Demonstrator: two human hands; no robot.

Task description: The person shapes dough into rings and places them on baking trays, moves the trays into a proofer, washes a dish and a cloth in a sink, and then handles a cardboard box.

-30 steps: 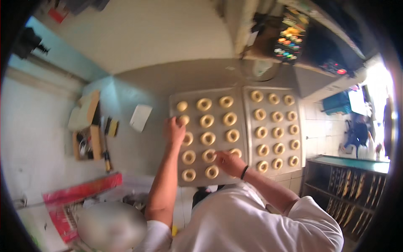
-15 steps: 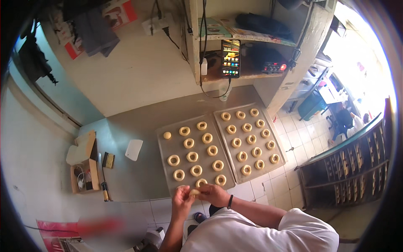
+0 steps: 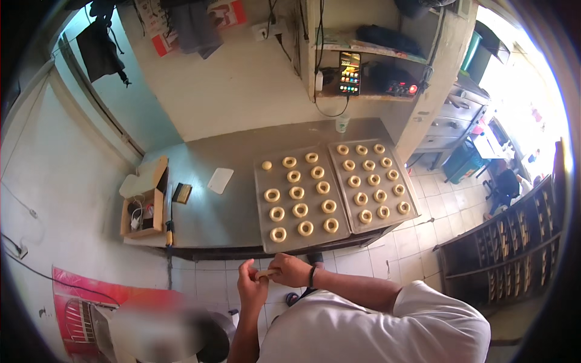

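Note:
Just off the front edge of the steel worktop, my left hand and my right hand pinch a small piece of pale dough between them, its exact shape partly hidden by fingers. Beyond them, rows of dough rings lie on the left metal tray, with one round dough ball at its back left corner and a gap in front of that ball. A second tray of dough rings lies beside it on the right.
On the left stand an open cardboard box, a long knife and a white scraper. Behind are shelves with a charging phone and a cup. At right are a dark rack and a seated person.
My left hand has lifted a dough piece from the left tray. Both hands have drawn back off the tray and met around that piece. The view has tilted up.

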